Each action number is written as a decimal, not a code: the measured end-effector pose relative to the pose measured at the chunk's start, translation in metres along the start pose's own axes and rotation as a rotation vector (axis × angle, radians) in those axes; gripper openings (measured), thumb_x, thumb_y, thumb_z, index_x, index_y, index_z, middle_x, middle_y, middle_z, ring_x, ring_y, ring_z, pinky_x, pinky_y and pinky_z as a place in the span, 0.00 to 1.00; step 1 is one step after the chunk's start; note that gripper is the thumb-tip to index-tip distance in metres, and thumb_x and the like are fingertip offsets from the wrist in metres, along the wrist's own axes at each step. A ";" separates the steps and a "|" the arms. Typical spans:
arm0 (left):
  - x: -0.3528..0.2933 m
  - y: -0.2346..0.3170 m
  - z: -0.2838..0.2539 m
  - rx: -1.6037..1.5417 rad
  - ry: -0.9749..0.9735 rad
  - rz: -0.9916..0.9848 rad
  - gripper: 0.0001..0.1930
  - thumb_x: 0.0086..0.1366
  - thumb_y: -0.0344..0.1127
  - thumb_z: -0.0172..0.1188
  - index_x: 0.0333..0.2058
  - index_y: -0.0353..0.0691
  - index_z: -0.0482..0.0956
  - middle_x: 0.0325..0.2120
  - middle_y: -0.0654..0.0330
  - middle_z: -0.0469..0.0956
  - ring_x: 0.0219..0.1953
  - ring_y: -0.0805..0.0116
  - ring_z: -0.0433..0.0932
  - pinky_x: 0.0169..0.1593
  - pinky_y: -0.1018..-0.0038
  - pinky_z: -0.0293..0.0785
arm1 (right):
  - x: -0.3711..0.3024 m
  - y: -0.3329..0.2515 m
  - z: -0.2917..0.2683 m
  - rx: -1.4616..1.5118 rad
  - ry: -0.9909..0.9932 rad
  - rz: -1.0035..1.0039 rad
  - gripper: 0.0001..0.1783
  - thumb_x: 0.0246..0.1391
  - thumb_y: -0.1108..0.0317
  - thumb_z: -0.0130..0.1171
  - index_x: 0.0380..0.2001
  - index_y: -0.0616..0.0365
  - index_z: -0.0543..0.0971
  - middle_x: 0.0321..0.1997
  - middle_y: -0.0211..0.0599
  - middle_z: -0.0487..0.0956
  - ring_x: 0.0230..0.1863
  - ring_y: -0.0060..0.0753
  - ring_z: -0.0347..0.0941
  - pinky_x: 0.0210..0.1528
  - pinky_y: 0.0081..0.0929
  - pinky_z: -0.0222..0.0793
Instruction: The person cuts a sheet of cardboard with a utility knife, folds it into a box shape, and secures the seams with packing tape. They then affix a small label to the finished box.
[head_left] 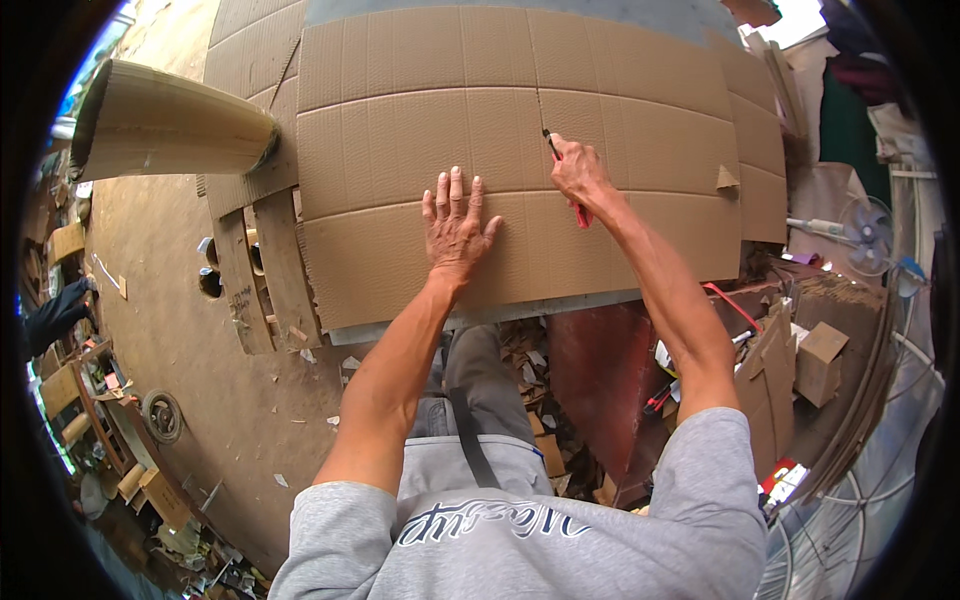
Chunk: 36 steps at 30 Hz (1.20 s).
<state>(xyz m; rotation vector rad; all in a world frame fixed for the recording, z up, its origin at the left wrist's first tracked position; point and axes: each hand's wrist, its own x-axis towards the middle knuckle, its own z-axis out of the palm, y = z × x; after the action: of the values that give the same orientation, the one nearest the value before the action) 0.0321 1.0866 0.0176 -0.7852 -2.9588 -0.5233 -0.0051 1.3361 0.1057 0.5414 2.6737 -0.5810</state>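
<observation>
Where cardboard [515,145] lies, tube [185,122] left, fan [867,236] right

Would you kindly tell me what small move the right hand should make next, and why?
Probably draw the red-handled cutter slightly nearer with the right hand: a dark, slit-like line runs from its tip toward the far edge of the cardboard, and the left hand lies flat on it.

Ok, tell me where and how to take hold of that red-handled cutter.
Grip its red handle, coming from the near right, as the right hand does. The cutter slants: its dark, narrow end points away from the person, at the cardboard sheet, and the handle's butt toward them, so that side likely keeps clear of the tip.
</observation>
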 end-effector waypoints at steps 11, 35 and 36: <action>-0.001 -0.001 0.002 0.023 -0.014 0.001 0.38 0.70 0.64 0.58 0.72 0.51 0.69 0.77 0.52 0.53 0.79 0.51 0.48 0.79 0.47 0.42 | -0.048 0.020 0.020 0.028 0.006 -0.138 0.19 0.56 0.79 0.41 0.48 0.64 0.76 0.25 0.59 0.82 0.19 0.53 0.82 0.25 0.49 0.83; -0.002 -0.003 0.008 0.039 0.038 0.020 0.38 0.69 0.65 0.57 0.72 0.53 0.69 0.78 0.53 0.52 0.80 0.53 0.47 0.79 0.46 0.41 | -0.108 0.009 0.031 -0.107 -0.057 -0.052 0.28 0.54 0.75 0.50 0.59 0.65 0.77 0.33 0.70 0.82 0.40 0.74 0.81 0.44 0.59 0.80; -0.002 -0.003 0.008 0.046 0.006 0.013 0.38 0.69 0.65 0.57 0.72 0.53 0.69 0.78 0.53 0.52 0.80 0.53 0.47 0.79 0.46 0.41 | -0.108 0.009 0.029 -0.110 -0.061 -0.044 0.28 0.54 0.75 0.50 0.59 0.66 0.77 0.33 0.70 0.82 0.40 0.74 0.81 0.44 0.59 0.80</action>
<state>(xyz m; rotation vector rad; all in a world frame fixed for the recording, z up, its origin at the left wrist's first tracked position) 0.0328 1.0855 0.0091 -0.7963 -2.9473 -0.4545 0.0998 1.2992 0.1220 0.4287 2.6472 -0.4517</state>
